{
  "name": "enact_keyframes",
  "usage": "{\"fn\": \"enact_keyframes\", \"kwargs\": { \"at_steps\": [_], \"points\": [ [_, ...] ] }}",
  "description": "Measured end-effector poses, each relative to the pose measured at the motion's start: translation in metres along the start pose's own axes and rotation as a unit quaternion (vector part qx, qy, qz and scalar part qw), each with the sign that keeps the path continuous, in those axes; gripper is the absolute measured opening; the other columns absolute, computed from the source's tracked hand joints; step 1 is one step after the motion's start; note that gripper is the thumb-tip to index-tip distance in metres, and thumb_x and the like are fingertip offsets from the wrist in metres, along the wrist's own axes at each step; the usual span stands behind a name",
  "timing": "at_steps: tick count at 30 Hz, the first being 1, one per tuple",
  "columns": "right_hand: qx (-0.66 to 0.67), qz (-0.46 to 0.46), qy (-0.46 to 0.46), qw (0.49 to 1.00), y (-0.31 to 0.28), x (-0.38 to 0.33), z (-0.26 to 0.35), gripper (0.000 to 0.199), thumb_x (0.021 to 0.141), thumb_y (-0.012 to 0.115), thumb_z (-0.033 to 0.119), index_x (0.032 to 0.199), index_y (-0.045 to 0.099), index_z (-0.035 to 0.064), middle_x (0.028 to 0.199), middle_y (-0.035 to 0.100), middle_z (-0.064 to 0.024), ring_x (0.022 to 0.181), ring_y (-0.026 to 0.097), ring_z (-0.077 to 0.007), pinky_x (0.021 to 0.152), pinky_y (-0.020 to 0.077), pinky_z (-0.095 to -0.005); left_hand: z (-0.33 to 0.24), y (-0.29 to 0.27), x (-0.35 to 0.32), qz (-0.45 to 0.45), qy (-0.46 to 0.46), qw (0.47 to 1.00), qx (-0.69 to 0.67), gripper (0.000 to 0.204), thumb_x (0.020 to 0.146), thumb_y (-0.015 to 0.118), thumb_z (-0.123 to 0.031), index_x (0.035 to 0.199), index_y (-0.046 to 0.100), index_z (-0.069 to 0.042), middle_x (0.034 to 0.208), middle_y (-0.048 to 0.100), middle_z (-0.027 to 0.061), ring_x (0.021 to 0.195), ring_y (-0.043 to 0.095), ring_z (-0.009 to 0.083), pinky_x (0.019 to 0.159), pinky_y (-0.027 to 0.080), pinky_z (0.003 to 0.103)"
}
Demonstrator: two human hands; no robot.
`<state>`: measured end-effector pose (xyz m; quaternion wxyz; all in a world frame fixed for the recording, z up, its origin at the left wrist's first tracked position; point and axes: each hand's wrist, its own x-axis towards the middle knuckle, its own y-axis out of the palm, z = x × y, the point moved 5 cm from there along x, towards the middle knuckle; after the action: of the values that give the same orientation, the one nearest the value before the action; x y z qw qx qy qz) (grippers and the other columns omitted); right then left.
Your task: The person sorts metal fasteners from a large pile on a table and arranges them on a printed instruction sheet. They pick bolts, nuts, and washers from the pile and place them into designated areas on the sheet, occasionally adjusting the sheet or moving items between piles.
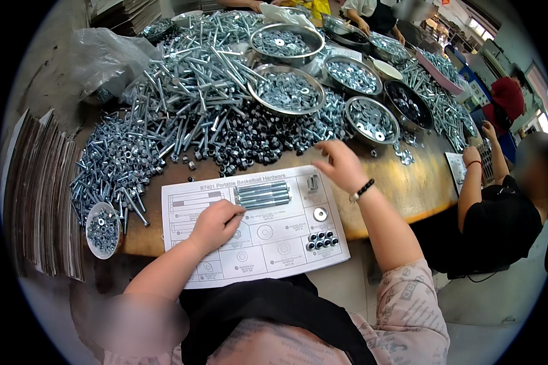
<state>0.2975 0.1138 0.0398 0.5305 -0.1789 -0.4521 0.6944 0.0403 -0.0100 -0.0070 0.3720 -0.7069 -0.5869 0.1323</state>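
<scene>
A stack of printed sheets [268, 267] with outline drawings of hardware lies in front of me. Several long silver bolts [265, 196] lie side by side on its upper middle. My left hand [213, 228] rests on the paper, fingertips at the bolts' near left end; nothing shows in it. On the right part of the sheet are a round washer [320, 214], a group of dark-topped nuts [323, 241] and a small metal piece [312, 184]. Just beyond the sheet's upper right corner is my right hand [341, 165], thumb and fingers apart, with nothing visible between them.
Heaped bolts [189, 85], black-ringed nuts [243, 137] and small silver parts [122, 146] cover the far table. Metal bowls of washers [288, 91] stand behind. A white bowl [105, 250] sits left, beside stacked cardboard [45, 194]. Co-workers sit at right and far side.
</scene>
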Motion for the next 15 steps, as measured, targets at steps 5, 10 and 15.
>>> {"fn": "enact_keyframes", "kwargs": {
  "at_steps": [5, 10, 15],
  "points": [
    [-0.038, -0.108, -0.06, 0.992, -0.013, 0.091, 0.005, 0.022, 0.077, 0.063, 0.018, 0.095, 0.062, 0.0046, 0.089, 0.059, -0.01, 0.071, 0.058, -0.0219, 0.065, 0.0466, -0.0302, 0.003, -0.001, 0.0, 0.007, -0.001, 1.0, -0.005, 0.01, 0.078, 0.059, -0.011, 0.086, 0.062, -0.006, 0.079, 0.058, 0.0097, 0.076, 0.057, 0.0278, 0.067, 0.047, 0.036],
    [-0.158, -0.076, -0.034, 0.984, 0.004, 0.154, -0.011, 0.022, 0.076, 0.057, 0.008, 0.096, 0.065, 0.0138, 0.093, 0.059, -0.0113, 0.09, 0.056, -0.0305, 0.079, 0.0453, -0.0383, 0.003, -0.001, 0.0, 0.013, -0.015, 1.0, -0.004, 0.011, 0.076, 0.059, -0.008, 0.086, 0.063, -0.005, 0.08, 0.059, 0.0099, 0.077, 0.057, 0.0269, 0.069, 0.047, 0.034],
    [-0.2, -0.011, 0.026, 0.979, 0.022, 0.183, -0.017, 0.036, 0.073, 0.053, 0.002, 0.102, 0.065, 0.0192, 0.104, 0.056, -0.0122, 0.099, 0.054, -0.0297, 0.086, 0.0437, -0.0365, 0.006, 0.0, -0.001, 0.021, -0.024, 0.999, -0.01, 0.011, 0.079, 0.058, -0.012, 0.087, 0.063, -0.007, 0.081, 0.058, 0.0091, 0.079, 0.057, 0.0274, 0.069, 0.047, 0.035]
  ]
}}
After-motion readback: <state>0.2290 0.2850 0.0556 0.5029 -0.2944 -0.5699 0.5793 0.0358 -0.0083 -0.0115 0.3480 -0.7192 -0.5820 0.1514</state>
